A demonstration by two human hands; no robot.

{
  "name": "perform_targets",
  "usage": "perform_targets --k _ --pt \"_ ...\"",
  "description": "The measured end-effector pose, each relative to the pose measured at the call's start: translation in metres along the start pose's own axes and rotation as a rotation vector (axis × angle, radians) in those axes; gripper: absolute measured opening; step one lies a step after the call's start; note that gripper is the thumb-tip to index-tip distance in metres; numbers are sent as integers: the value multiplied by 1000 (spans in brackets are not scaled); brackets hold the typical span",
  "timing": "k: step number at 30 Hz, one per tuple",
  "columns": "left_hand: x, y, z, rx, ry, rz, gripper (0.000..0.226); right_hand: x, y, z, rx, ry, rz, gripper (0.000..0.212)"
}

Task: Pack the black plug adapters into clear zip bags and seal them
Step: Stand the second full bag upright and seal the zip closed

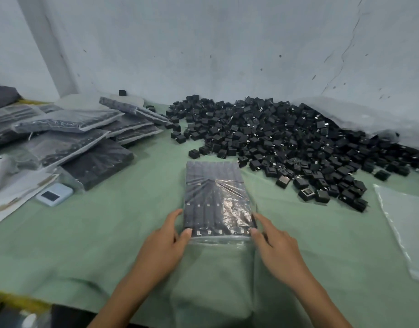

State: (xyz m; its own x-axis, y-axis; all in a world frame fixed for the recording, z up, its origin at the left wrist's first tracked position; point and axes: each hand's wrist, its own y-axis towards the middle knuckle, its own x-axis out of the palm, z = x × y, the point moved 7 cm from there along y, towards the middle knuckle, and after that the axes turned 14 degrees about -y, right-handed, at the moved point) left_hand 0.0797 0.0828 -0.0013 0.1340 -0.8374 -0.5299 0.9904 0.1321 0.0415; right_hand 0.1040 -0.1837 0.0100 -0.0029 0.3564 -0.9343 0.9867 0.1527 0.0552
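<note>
- Head view: my left hand (166,242) and right hand (274,247) bracket the near end of a filled zip bag (215,197). Both are released rather than clenched, with the fingers fairly straight and the fingertips touching the bag's two near corners.
- The bag lies flat on the green cloth worktop (109,233), its long side running away from me. Its clear film is wrinkled and glossy, catching light on the right half.
- Inside it, black plug adapters sit in tidy rows that form a flat rectangular block.
- The bag's near edge is a clear, empty strip (218,241) between my hands. I cannot tell whether it is sealed.
- Beyond the bag and to its right, a broad heap of loose adapters (286,143) spreads to the wall (227,43). They are small, boxy and matte black, some showing metal prongs.
- At far left, packed bags (68,136) lie stacked and overlapping at loose angles.
- Near them, a small white device with a dark screen (54,194) rests beside white paper sheets (12,192).
- At right, an empty clear bag (407,228) lies flat on the cloth, and crumpled plastic sheeting (360,117) covers the heap's far edge.
</note>
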Motion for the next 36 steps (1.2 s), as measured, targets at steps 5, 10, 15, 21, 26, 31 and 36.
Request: perform_targets --k 5,10,15,21,26,31,36 --pt "-11 6 14 -8 -418 -94 15 -5 2 8 30 469 -112 42" --pt "-46 21 72 101 -658 -17 18 -66 27 -3 16 820 9 37" --pt "-91 52 157 226 -794 52 20 -155 64 -37 -83 966 83 35" --pt "-104 73 187 160 -944 32 19 -199 71 -48 -171 768 164 19" --pt "-86 66 164 123 -942 -10 12 -179 63 -33 -154 756 145 12" --pt "-90 66 159 181 -685 8 38 -183 65 -30 -183 807 117 35" --pt "-74 63 161 161 -938 -72 25 -166 63 -37 -204 957 46 28"
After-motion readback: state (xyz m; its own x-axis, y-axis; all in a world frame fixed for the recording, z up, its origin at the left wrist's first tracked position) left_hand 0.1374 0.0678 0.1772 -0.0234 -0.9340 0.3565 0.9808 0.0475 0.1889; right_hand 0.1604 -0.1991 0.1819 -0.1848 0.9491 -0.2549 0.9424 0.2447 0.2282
